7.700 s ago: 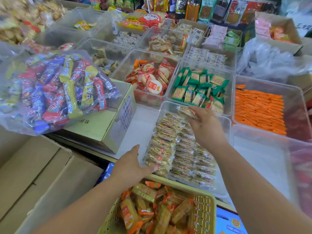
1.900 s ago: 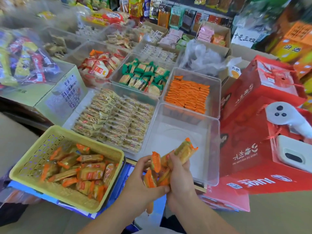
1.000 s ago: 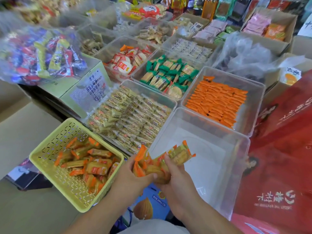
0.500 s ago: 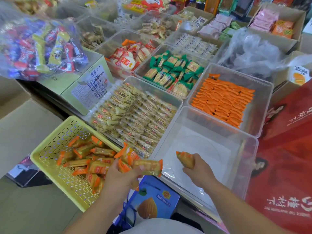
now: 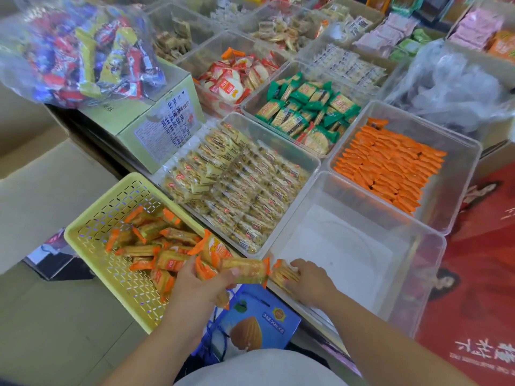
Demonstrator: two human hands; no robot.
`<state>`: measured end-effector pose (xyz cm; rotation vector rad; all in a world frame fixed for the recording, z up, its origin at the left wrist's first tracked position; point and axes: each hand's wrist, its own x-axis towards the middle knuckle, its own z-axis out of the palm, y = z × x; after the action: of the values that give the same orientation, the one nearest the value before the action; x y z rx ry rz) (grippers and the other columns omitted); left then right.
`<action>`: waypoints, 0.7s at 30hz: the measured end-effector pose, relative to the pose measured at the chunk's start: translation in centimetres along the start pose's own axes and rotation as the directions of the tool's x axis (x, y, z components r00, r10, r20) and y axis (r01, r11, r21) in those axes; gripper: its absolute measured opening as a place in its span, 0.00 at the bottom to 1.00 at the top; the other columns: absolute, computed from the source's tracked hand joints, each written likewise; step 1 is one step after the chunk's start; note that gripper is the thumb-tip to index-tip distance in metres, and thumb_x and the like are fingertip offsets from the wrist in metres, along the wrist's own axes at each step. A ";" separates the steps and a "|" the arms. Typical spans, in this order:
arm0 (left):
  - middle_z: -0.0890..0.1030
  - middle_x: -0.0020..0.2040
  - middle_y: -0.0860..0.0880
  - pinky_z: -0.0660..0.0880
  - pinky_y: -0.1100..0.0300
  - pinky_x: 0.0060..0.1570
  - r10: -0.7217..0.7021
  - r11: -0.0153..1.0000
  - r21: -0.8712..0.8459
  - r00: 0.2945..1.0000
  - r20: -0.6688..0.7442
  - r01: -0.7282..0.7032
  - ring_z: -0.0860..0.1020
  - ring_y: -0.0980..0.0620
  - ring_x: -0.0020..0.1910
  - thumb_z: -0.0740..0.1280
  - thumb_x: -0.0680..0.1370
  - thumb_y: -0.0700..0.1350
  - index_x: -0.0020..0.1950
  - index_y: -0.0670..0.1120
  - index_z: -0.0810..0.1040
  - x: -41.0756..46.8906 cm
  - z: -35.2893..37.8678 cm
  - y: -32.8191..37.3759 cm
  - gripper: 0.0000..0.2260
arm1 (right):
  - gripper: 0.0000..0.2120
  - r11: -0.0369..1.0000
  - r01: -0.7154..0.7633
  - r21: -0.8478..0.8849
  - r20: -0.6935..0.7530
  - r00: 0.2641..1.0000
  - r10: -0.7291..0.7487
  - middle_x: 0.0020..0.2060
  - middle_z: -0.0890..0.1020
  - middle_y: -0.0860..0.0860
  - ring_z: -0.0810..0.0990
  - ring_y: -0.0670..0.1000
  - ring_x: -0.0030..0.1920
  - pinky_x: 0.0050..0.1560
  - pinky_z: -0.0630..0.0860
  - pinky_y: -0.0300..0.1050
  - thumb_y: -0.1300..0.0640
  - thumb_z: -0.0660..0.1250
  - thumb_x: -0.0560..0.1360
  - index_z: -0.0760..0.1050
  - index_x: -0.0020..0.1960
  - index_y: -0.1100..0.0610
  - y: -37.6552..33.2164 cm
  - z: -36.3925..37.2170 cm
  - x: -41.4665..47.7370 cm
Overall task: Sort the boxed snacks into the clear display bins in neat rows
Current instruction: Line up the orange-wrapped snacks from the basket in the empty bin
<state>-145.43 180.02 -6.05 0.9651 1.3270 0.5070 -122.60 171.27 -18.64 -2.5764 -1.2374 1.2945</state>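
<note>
Brings one orange-ended packet (image 5: 282,274) down with the right hand (image 5: 312,282): held above the empty clear bin (image 5: 429,235) half a second ago, now set inside at the bin's near-left corner, seemingly on its floor, fingers curled over it. Keeps the remaining packets (image 5: 245,270) gripped in the left hand (image 5: 200,286), just outside the bin's left wall, with the yellow basket (image 5: 92,227) farther left of the bin. Probably starts the first row; leaves the left-hand bundle and the basket's stock yet to place.

A snack shop: clear display bins (image 5: 457,174) of wrapped snacks (image 5: 387,165).
</note>
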 end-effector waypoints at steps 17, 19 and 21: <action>0.79 0.39 0.25 0.80 0.50 0.41 -0.074 0.997 -0.006 0.993 0.092 0.075 0.83 0.33 0.39 0.80 0.61 0.50 0.61 0.46 0.77 0.0 1.1 1.8 0.30 | 0.14 0.883 0.192 0.429 -0.181 0.976 -0.125 0.60 0.80 0.41 0.77 0.46 0.62 0.57 0.72 0.41 0.39 0.61 0.81 0.76 0.62 0.40 -2.0 -4.7 -5.6; 0.77 0.45 0.22 0.80 0.54 0.37 -0.115 0.993 0.054 0.977 0.181 0.107 0.83 0.37 0.37 0.81 0.60 0.51 0.56 0.44 0.80 -0.1 1.2 2.4 0.27 | 0.13 0.685 0.243 0.687 -0.121 0.968 -0.221 0.55 0.82 0.39 0.80 0.43 0.59 0.55 0.76 0.40 0.34 0.64 0.76 0.78 0.58 0.35 -3.2 -6.2 -7.9; 0.81 0.48 0.26 0.82 0.48 0.40 -0.165 0.983 0.119 0.947 0.275 0.136 0.84 0.37 0.41 0.81 0.61 0.51 0.55 0.43 0.81 -0.2 1.5 2.8 0.26 | 0.20 0.608 0.289 0.740 -0.066 0.930 -0.361 0.55 0.83 0.42 0.82 0.46 0.56 0.55 0.79 0.44 0.34 0.70 0.70 0.78 0.60 0.36 -4.1 -7.1 -9.8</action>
<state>-143.52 180.94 -3.77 0.9685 1.1614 0.1775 -123.88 170.02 -5.94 -1.6373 -0.8528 1.4365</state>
